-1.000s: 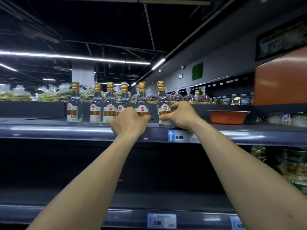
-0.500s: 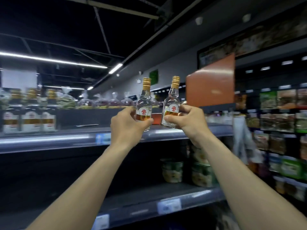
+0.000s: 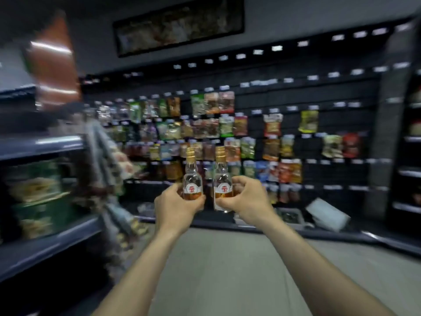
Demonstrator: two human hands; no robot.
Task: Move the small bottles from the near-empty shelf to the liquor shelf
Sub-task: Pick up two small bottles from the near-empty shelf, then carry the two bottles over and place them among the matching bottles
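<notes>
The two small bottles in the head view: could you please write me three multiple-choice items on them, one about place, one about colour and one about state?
1. Where are the two bottles?
A. Standing on a shelf
B. One in the left hand, one in the right hand
C. On the floor

2. What colour are their caps?
A. Gold
B. Blue
C. Black

3. How are the bottles held?
A. Lying flat
B. Upside down
C. Upright, side by side

Answers:
1 B: each hand's fingers curl round the lower part of one bottle, in the air in front of a wall of snack packets.
2 A: both screw caps look gold above the clear glass necks.
3 C: both caps point up, and the bottles are level with each other.
</notes>
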